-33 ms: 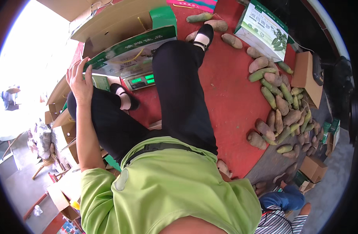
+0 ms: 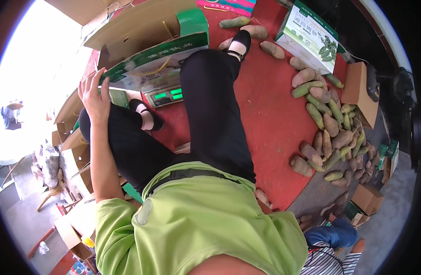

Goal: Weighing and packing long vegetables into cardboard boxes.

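Note:
My left hand [image 2: 95,94] is at the near left corner of an open cardboard box [image 2: 139,75], its thumb and fingers closed about the edge of the green-trimmed flap. The box has a yellow cord handle and its flaps stand up; what lies inside is hidden from here. Under its near side shows a digital scale [image 2: 163,97] with green-lit displays. My right hand is not in view; only a little of that arm shows beside my green sleeve.
Sweet potatoes [image 2: 300,165] and green radishes [image 2: 315,115] lie heaped on the red mat [image 2: 270,123] at right. Beyond them stands a white and green carton [image 2: 307,39]. Brown cartons [image 2: 368,198] and a person in a striped top [image 2: 325,261] are at lower right. More boxes crowd the left.

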Demonstrator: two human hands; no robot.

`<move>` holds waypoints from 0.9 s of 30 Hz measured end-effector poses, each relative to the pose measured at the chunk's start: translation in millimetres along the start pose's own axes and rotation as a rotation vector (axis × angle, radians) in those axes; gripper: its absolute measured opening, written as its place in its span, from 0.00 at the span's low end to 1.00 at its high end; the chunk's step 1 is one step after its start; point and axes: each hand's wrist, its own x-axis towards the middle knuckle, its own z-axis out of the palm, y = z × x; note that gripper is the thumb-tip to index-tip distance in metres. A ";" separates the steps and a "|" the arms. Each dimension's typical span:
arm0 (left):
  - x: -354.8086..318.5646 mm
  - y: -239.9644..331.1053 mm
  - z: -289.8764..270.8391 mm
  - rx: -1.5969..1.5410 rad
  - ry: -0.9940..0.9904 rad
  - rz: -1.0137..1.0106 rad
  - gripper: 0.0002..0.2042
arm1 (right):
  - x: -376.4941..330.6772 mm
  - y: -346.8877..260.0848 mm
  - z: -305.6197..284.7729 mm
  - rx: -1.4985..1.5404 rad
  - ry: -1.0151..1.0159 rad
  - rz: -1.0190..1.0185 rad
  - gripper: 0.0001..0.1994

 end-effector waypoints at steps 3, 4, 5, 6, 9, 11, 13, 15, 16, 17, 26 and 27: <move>13.1 18.0 8.0 -0.027 -0.003 0.051 0.12 | -6.3 -12.9 -81.9 0.004 0.002 0.024 0.24; 19.8 23.5 -0.4 -0.012 0.011 0.062 0.12 | 0.1 -32.0 -143.6 0.210 -0.033 0.154 0.22; 9.6 14.8 -15.3 0.015 0.019 0.054 0.13 | 22.3 -48.2 -192.5 0.389 -0.080 0.245 0.21; 5.9 11.3 -18.4 -0.002 0.022 0.050 0.13 | 27.6 -50.5 -231.8 0.417 0.046 0.225 0.21; 2.1 8.0 -11.1 -0.054 0.033 0.037 0.12 | 47.0 -35.0 -301.2 0.567 0.500 0.043 0.21; 0.2 8.1 -19.3 -0.038 0.045 0.060 0.11 | 61.1 -61.9 -381.9 0.516 0.686 0.000 0.22; 4.3 14.2 -17.6 -0.069 0.026 0.085 0.10 | 66.2 -81.3 -461.5 0.494 0.829 0.028 0.25; 7.7 16.7 -18.2 -0.084 -0.001 0.119 0.10 | 66.7 -102.0 -536.9 0.542 0.983 -0.075 0.25; 8.7 17.2 -17.0 -0.078 0.020 0.125 0.10 | 62.4 -119.8 -575.7 0.537 1.048 -0.100 0.25; 9.2 17.0 -17.2 -0.087 0.022 0.122 0.10 | 58.1 -137.3 -612.0 0.527 1.094 -0.130 0.24; 7.8 8.5 -21.4 -0.120 0.052 0.090 0.11 | 78.2 -315.2 -765.8 1.228 0.935 -0.838 0.21; 7.7 7.7 -17.6 -0.138 0.060 0.088 0.11 | 84.0 -335.6 -768.7 1.296 0.814 -0.896 0.20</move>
